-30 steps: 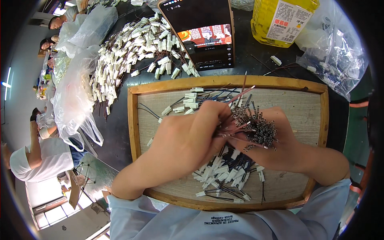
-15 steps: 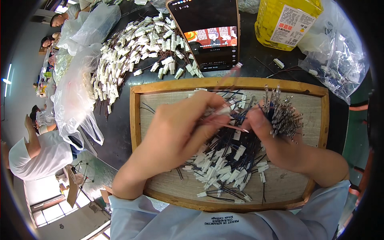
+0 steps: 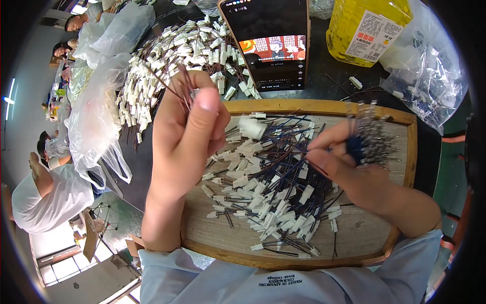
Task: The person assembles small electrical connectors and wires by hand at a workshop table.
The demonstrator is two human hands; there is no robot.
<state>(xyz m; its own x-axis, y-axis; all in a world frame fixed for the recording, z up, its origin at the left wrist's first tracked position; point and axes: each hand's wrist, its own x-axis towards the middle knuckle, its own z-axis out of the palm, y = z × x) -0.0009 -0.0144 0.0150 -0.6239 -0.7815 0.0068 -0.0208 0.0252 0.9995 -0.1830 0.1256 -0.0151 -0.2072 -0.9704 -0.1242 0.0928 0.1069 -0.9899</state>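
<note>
My left hand (image 3: 188, 121) is raised over the tray's upper left edge, its fingers closed on a few thin brown wires (image 3: 186, 86) that are smeared by motion. On the right, my right hand (image 3: 341, 154) grips a thick bundle of dark blue wires (image 3: 356, 147) with bare metal terminals (image 3: 377, 134) fanning out at the end. Its thumb and forefinger are pinched together at a thin dark wire. Between the hands, a white connector (image 3: 251, 128) is blurred over the pile. Below lie many wired white connectors (image 3: 271, 205) in a wood-framed tray (image 3: 314, 105).
A larger heap of wired white connectors (image 3: 177, 48) lies beyond the tray, beside clear plastic bags (image 3: 93, 121). A phone (image 3: 271, 61) playing a cartoon stands behind the tray. A yellow-filled bottle (image 3: 367, 30) and a plastic bag (image 3: 428, 86) are at right. Other people sit at far left.
My left hand has moved left and up, away from the right hand, with brown wires in it. My right hand still holds the bundle and has shifted slightly right. More of the pile shows.
</note>
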